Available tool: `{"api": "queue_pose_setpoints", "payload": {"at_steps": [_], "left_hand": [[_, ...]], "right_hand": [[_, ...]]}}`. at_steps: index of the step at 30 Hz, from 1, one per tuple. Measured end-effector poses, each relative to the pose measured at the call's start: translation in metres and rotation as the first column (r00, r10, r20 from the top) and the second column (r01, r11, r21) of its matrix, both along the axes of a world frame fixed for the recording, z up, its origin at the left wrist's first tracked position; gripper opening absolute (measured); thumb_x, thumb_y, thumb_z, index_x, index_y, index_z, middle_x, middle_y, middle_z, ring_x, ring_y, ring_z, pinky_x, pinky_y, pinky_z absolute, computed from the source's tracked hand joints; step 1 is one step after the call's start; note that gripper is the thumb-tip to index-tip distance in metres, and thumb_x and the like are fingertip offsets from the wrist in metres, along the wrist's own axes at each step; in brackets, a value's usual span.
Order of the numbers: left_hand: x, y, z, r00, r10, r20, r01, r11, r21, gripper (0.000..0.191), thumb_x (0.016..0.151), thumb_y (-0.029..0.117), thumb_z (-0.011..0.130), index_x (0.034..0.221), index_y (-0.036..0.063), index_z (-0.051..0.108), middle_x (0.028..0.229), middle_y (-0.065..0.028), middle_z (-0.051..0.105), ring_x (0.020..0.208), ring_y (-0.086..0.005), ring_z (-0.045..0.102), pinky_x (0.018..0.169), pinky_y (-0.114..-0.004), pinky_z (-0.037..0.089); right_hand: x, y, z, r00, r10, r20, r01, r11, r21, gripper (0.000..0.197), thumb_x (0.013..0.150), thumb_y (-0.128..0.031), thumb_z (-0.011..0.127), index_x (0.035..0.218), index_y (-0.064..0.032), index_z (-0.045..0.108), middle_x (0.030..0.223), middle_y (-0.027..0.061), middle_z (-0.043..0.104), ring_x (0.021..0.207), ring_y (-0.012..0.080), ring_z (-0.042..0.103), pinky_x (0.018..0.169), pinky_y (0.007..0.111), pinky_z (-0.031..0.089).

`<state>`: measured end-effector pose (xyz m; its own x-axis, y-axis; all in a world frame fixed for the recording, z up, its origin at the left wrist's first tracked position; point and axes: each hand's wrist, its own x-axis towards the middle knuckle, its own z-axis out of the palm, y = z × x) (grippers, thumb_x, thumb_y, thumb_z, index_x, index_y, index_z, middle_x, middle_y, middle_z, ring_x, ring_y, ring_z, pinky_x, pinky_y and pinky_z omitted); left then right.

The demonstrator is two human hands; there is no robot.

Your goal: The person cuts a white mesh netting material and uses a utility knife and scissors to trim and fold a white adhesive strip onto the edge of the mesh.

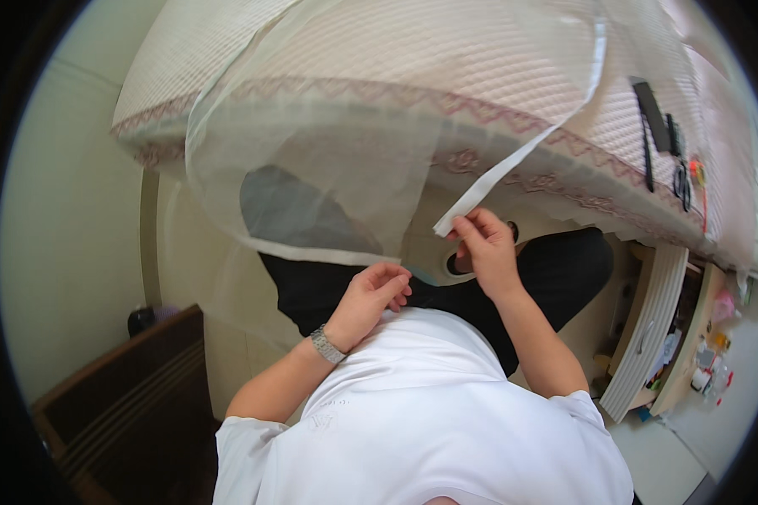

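Observation:
My right hand (487, 249) pinches the end of a white fabric strip (502, 170), which runs up over the edge of a quilted bed cover (379, 47). My left hand (374, 291), with a metal watch at the wrist, has its fingers curled at the corner of a sheer mesh fabric (328, 183). The mesh has a white bound edge, hangs from the bed and lies across my left knee. Whether the left fingers grip that corner is hard to see. A gap separates the two hands.
Scissors (681, 183) and dark narrow tools lie on the bed at the right. Below them stands a cabinet with an open drawer (647, 334) and small items on its top. A dark wooden panel (139, 404) stands at the lower left, near the wall.

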<state>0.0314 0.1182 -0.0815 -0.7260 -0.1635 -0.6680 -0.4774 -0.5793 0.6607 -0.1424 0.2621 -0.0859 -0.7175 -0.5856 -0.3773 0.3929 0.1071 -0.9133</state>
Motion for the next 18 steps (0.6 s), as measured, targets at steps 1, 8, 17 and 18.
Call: {"api": "queue_pose_setpoints", "payload": {"at_steps": [1,8,17,18], "left_hand": [[0.010,-0.004,-0.002,1.000,-0.009,0.026,0.008,0.999,0.052,0.023,0.097,0.015,0.061,0.113,-0.0008,0.059,0.094,-0.0077,0.064,0.081,-0.0138,0.061,0.074,-0.026,0.051],[0.020,-0.005,-0.013,0.946,0.322,0.051,-0.326,0.932,0.161,0.041,0.098,0.019,0.060,0.133,0.0002,0.047,0.119,-0.0120,0.062,0.111,-0.0200,0.060,0.088,-0.033,0.052],[0.023,-0.006,-0.022,0.948,0.316,-0.030,-0.308,0.938,0.160,0.018,0.100,0.016,0.057,0.109,0.0022,0.064,0.104,-0.0088,0.069,0.095,-0.0175,0.066,0.080,-0.032,0.053],[0.023,-0.006,-0.021,0.947,0.320,-0.029,-0.312,0.936,0.164,0.018,0.100,0.016,0.057,0.109,0.0022,0.064,0.104,-0.0088,0.069,0.095,-0.0175,0.066,0.080,-0.032,0.053]], "right_hand": [[0.000,0.000,-0.002,1.000,0.003,0.009,-0.003,1.000,0.001,0.016,0.097,-0.016,0.062,0.101,-0.0019,0.066,0.088,0.0007,0.068,0.077,0.0064,0.060,0.062,0.023,0.046],[0.009,-0.006,-0.020,0.998,0.067,0.016,-0.067,0.997,0.025,0.018,0.097,-0.016,0.061,0.103,-0.0005,0.066,0.092,0.0037,0.069,0.081,0.0098,0.064,0.063,0.024,0.048],[0.012,-0.011,-0.017,0.994,0.085,0.065,-0.089,0.995,0.053,0.018,0.098,-0.017,0.060,0.103,-0.0004,0.065,0.093,0.0049,0.070,0.081,0.0113,0.065,0.064,0.025,0.047],[0.012,-0.012,-0.017,0.993,0.094,0.074,-0.098,0.994,0.051,0.018,0.098,-0.017,0.060,0.103,-0.0005,0.065,0.093,0.0050,0.070,0.081,0.0116,0.065,0.064,0.026,0.047]]}}
